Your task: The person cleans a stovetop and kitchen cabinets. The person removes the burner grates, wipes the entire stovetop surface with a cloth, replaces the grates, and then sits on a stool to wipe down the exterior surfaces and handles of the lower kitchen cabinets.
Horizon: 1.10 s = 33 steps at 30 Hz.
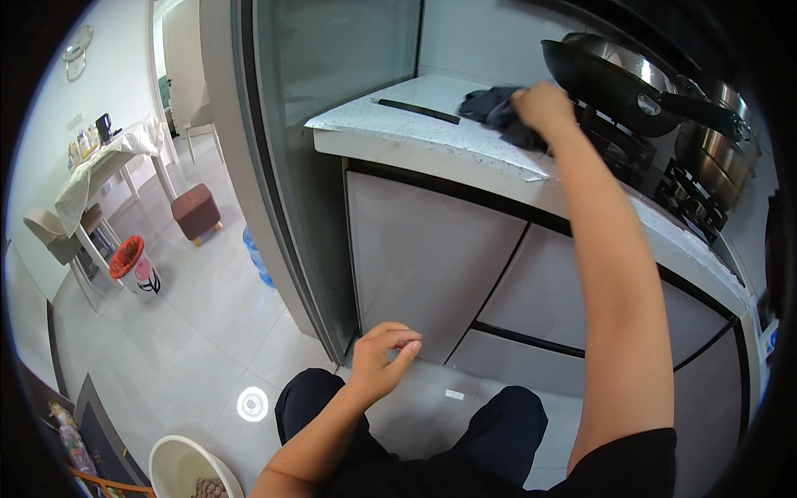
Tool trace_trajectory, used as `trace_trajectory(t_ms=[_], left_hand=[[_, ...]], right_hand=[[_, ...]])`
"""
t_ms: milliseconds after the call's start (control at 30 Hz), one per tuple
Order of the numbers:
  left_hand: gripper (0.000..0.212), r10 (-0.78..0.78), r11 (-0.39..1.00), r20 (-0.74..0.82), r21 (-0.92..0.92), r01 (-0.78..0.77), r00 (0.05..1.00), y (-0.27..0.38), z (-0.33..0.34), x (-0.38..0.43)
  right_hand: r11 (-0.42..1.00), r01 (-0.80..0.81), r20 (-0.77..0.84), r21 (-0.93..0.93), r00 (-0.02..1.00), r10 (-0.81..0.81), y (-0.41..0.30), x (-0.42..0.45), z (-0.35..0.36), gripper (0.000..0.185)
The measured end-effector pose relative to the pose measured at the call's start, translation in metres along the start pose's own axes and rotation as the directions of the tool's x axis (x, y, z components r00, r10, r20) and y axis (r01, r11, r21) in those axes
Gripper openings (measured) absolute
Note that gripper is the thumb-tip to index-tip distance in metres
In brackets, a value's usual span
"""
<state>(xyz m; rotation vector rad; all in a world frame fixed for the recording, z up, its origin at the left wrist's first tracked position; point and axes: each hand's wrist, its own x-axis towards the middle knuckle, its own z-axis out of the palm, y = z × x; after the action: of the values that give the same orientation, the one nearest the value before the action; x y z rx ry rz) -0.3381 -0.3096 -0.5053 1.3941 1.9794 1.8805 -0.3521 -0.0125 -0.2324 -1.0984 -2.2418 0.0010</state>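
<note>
My right hand (543,109) reaches over the white speckled countertop (436,134) and grips a dark cloth (492,109). The cloth lies bunched on the counter beside the gas stove (613,140), and part of it is hidden behind the hand. To its left, a flat black strip-like object (418,111) rests on the counter; what it is, I cannot tell. Lower down, my left hand (385,361) hangs in the air in front of the grey cabinet door (429,249). Its fingers are loosely curled, with a gap inside the thumb, and it holds nothing.
A black wok (604,87) sits on the stove, its handle pointing right, near a steel pot (716,162). A glass door panel (336,62) borders the counter. A whitish basin (193,460), a lined bin (134,267) and a stool (196,210) stand on the floor.
</note>
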Motion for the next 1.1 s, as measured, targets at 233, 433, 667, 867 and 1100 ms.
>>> trace_trajectory(t_ms=[233, 433, 667, 867, 1100], left_hand=[[0.011, -0.137, 0.990, -0.011, -0.025, 0.136, 0.991, -0.015, -0.003, -0.018], [0.011, -0.109, 0.992, 0.013, -0.060, 0.109, 0.994, -0.015, 0.001, -0.023], [0.010, -0.161, 0.985, -0.031, -0.066, 0.159, 0.986, -0.029, -0.018, -0.044], [0.010, -0.271, 0.962, -0.069, -0.039, 0.269, 0.960, -0.045, -0.029, -0.048], [0.011, -0.264, 0.962, -0.037, -0.090, 0.259, 0.964, -0.053, -0.032, -0.042]], right_hand=[[-0.181, 0.292, -0.281, 0.939, 0.956, 0.084, 0.092, -0.046, -0.073, 0.043], [0.274, 0.617, -0.660, 0.738, 0.744, 0.103, 0.103, -0.170, -0.006, 0.045], [0.417, 0.419, -0.419, 0.807, 0.903, -0.098, 0.120, -0.160, 0.125, 0.042], [0.908, 0.369, -0.483, -0.199, 0.769, -0.419, 0.062, -0.152, 0.123, 0.039], [0.754, 0.595, -0.532, -0.277, 0.559, -0.637, -0.071, -0.155, 0.132, 0.042]])
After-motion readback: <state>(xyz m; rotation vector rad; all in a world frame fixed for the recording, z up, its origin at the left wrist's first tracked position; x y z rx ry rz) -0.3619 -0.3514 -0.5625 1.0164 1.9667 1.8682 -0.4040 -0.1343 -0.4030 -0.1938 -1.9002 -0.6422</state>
